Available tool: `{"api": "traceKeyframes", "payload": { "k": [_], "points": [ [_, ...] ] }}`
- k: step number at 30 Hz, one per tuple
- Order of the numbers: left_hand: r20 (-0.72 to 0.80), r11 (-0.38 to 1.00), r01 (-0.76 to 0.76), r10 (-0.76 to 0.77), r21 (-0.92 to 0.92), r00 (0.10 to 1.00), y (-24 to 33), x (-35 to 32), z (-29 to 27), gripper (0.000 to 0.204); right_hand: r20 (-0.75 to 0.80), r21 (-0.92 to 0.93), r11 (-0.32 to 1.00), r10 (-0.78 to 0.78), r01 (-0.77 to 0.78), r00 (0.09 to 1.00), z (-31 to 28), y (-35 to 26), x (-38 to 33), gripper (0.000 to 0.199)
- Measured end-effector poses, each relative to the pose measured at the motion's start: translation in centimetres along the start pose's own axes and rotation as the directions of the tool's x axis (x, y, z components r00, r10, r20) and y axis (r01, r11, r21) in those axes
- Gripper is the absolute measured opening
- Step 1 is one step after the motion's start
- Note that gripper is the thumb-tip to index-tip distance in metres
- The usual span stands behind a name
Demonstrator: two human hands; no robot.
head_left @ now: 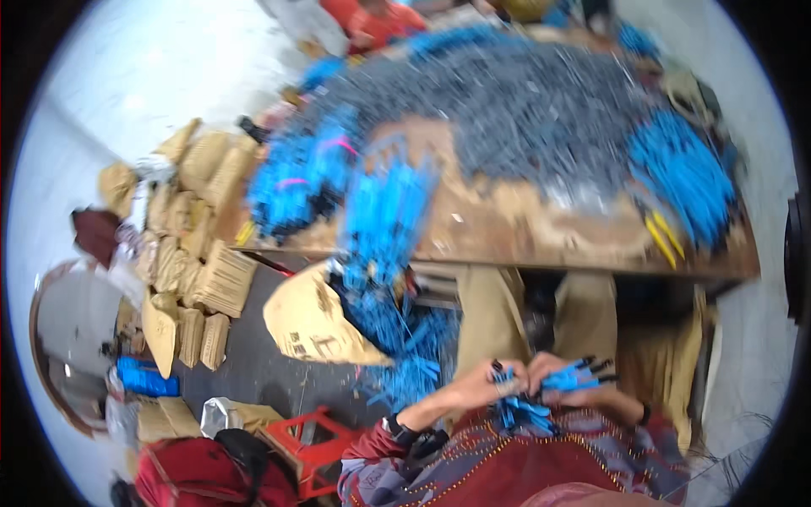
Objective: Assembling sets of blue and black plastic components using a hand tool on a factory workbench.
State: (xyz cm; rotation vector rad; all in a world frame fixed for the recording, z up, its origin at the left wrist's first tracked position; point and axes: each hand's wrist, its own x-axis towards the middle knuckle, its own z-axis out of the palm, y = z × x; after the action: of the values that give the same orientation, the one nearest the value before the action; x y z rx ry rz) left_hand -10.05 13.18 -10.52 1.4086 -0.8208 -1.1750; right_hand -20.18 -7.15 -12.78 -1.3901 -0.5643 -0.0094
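Left hand [496, 384]: fingers closed, as far as blur allowed, on a cluster of slim blue pieces [524, 416] that hung in front of the patterned top.
Right hand [549, 372]: just beside the left, the two nearly meeting; closed on a second cluster, black-tipped blue pieces [579, 377], fanned toward the right.
Handling, as judged: best served by a light, even grip, the black tips turned one way and levelled, the two clusters kept from crossing; a loose hold risked strays slipping to the lap.

Room and surface, left to right:
Round panel [80, 338], brown-rimmed, possibly a mirror.
Blue pack [148, 378], low on the floor side.
Red bag [198, 473], at the lower edge.
Paper-wrapped packages [223, 277], tan, stacked and leaning.
Tied blue bundles [279, 203], pink bands, on the table.
Tan sack [308, 319], mouth toward the right, below the table edge.
Red stool [325, 456], near the bag.
Co-worker [389, 25], red clothing, beyond the table.
Loose blue bundle [384, 207], overhanging the edge.
Blue spill [414, 380], beside the sack mouth.
Table [456, 228], brown, worn.
Grey heap [541, 110], broad, tangled.
Yellow-handled tool [661, 242], near the edge.
Blue heap [684, 177], right end.
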Motion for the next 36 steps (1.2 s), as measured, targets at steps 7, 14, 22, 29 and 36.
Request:
{"api": "traceKeyframes", "payload": {
  "k": [7, 14, 22, 29, 36],
  "points": [
    [-0.088, 0.962, 0.031, -0.057, -0.271, 0.994, -0.4, 0.9, 0.5, 0.023, -0.116, -0.027, 0.985, 0.167, -0.171, 0.979, -0.3, -0.2, -1.4, 0.020],
    [-0.166, 0.938, -0.011, -0.050, -0.346, 0.985, -1.7, 1.2, 1.0, 0.032, -0.285, 0.124, 0.976, 0.209, -0.180, 0.936, 0.0, 3.2, -2.8, 0.019],
    [0.010, 0.828, -0.024, 0.036, -0.560, 0.999, -1.2, 0.1, 0.3, 0.026, -0.385, 0.192, 0.965, 0.243, -0.180, 0.891, 1.0, 2.2, -1.8, 0.019],
    [-0.226, 0.991, 0.023, -0.052, -0.129, 0.973, -2.2, 0.5, 0.7, 0.026, -0.391, 0.162, 0.964, 0.257, -0.209, 0.884, 1.6, 2.2, -1.2, 0.025],
    [-0.275, 0.999, -0.048, 0.042, -0.015, 0.961, -3.0, 3.0, -0.6, 0.031, -0.491, 0.246, 0.964, 0.214, -0.101, 0.844, 0.9, 2.7, -1.1, 0.021]
  ]
}}
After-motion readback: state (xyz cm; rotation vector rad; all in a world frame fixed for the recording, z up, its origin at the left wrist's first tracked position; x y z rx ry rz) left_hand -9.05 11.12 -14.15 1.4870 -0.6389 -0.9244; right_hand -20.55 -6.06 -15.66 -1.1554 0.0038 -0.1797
